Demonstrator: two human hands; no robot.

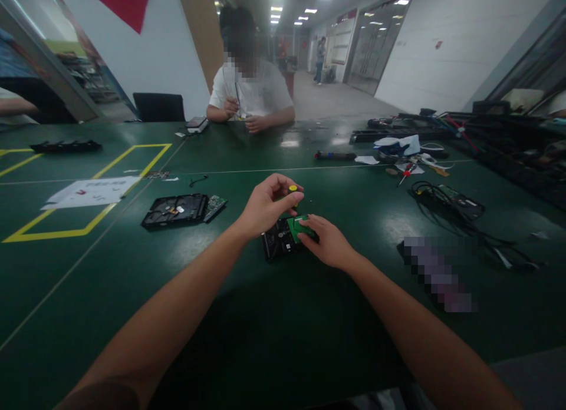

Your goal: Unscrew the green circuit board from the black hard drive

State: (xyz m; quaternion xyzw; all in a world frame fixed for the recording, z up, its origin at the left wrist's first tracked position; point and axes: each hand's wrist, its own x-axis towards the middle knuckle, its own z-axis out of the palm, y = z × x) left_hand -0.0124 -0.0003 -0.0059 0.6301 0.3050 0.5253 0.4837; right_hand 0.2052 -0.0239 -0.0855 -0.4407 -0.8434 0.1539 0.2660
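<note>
My left hand (267, 202) is closed around a small screwdriver (292, 189) with a yellow top end; its shaft and tip are mostly hidden by my fingers. Below that hand a black hard drive (273, 246) lies on the table. A green circuit board (295, 227) sits over the drive's right part. My right hand (329, 240) grips the board's right side between thumb and fingers. Whether the board is still attached to the drive, I cannot tell.
The green table (247, 316) carries another opened drive (177, 211) with a loose board (215, 208), and a white paper (88, 191) with small parts. Cables (464, 221), a pixelated object (437, 274) and tools (407, 171) lie right. A person (252, 92) sits opposite.
</note>
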